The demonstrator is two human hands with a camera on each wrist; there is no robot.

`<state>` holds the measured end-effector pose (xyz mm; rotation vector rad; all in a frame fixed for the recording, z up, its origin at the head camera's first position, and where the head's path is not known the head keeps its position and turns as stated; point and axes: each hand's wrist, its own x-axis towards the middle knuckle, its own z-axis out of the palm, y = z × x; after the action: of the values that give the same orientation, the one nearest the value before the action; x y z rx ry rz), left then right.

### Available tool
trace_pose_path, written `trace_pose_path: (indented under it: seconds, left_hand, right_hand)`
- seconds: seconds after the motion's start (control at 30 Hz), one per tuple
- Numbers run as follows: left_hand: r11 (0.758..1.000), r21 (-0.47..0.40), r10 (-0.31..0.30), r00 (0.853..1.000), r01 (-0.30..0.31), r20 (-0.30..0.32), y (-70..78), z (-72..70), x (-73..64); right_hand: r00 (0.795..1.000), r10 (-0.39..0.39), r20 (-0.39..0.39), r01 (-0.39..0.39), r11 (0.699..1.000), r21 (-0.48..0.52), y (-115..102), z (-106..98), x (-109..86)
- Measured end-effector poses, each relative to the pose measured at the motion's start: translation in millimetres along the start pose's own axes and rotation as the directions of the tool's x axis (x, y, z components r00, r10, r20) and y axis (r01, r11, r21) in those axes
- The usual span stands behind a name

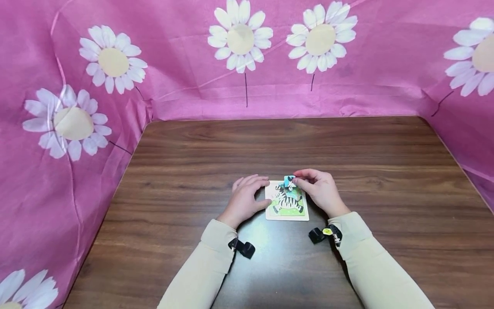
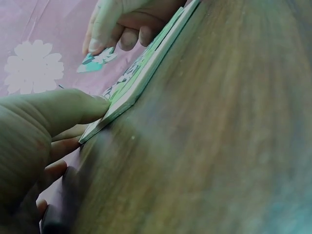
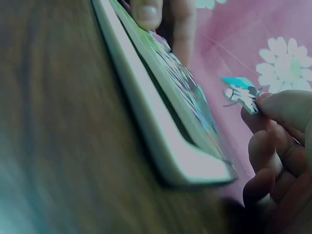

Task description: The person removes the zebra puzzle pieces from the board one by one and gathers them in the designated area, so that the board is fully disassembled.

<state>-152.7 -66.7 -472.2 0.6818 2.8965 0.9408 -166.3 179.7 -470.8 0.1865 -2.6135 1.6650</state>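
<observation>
Pinching right hand (image 1: 322, 191): thumb and forefinger grip a loose jigsaw piece (image 3: 240, 93); the remaining fingers curl beneath, mostly hidden in the head view.
Loose jigsaw piece: held in the air above the far edge of the zebra puzzle board (image 1: 287, 218), apart from it; blue with black-and-white markings, partly covered by fingertips, so what it pictures is hard to make out.
Left hand (image 1: 247, 195): fingers loosely extended at the board's far left corner, thumb resting on its left side; the fingertips hide part of that corner.
Zebra puzzle board: flat on a wood-grain table (image 1: 185, 171), pale border, striped zebra on green; both wrist views catch it at a steep slant, its print squeezed and blurred.
Beige sleeves (image 1: 200, 268): on the near side of the board, left and right, cut off by the head view's bottom edge.
Pink daisy cloth (image 1: 173, 51): beyond the board and to both sides, some flowers cropped.
</observation>
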Motion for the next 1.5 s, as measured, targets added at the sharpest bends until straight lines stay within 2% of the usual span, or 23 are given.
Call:
trace_pose_path:
  seconds: [0.23, 0.67, 0.9, 1.33, 1.5]
  left_hand:
    - [1.000, -0.018, 0.021, 1.000, -0.021, 0.001, 0.2, 2.2, 0.6]
    - [1.000, -0.004, 0.009, 1.000, -0.009, -0.009, -1.7, -0.6, -1.2]
    - [1.000, -0.009, 0.011, 1.000, -0.011, -0.011, -0.7, -1.4, -1.6]
    - [1.000, -0.014, -0.006, 1.000, 0.006, 0.006, -1.7, 0.8, -1.0]
    - [1.000, -0.011, -0.002, 1.000, 0.002, -0.001, -1.7, 0.7, -0.7]
  right_hand:
    - [0.999, 0.008, -0.033, -0.010, 0.999, -0.054, 7, -14, 1.7]
    - [0.991, 0.013, -0.133, -0.037, 0.983, -0.181, 18, -40, 9.3]
    - [0.981, 0.020, -0.191, -0.059, 0.978, -0.201, 26, -55, 10.7]
    - [0.974, 0.072, -0.216, -0.138, 0.942, -0.305, 34, -76, 11.2]
    - [0.972, 0.059, -0.229, -0.135, 0.934, -0.332, 36, -85, 11.4]
